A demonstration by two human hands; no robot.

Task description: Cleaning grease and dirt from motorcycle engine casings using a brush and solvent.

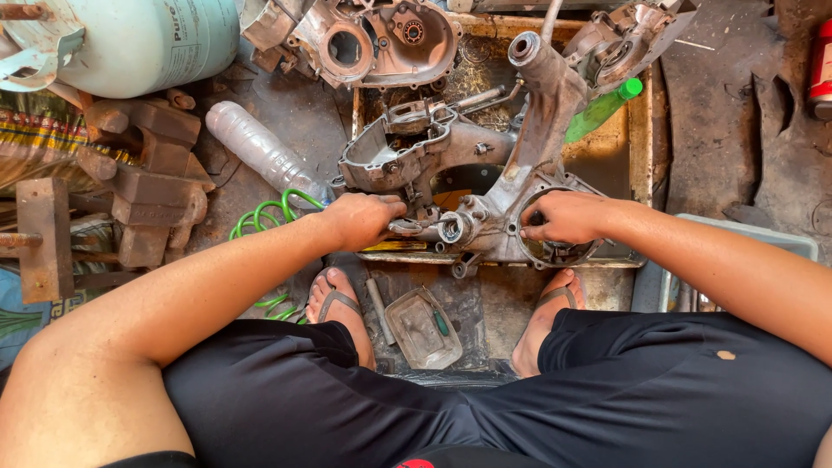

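Note:
A grimy grey metal engine casing (520, 147) lies in a shallow oily metal tray (640, 130) on the floor in front of me. My left hand (364, 219) is closed on the casing's near left edge, by a small round bearing seat (451, 229). At the rim of the large round opening (555, 250) on the near right, my right hand (568, 217) has its fingers curled tight; whether it holds a small part is hidden. My feet in sandals rest just below the tray.
Another engine casing half (381, 39) lies at the top. A green bottle (604, 107) leans in the tray. A clear plastic bottle (260, 152), a green coiled hose (269, 217), a rusty vise (152, 173) and a pale gas cylinder (147, 39) are left. A small metal dish (425, 329) sits between my feet.

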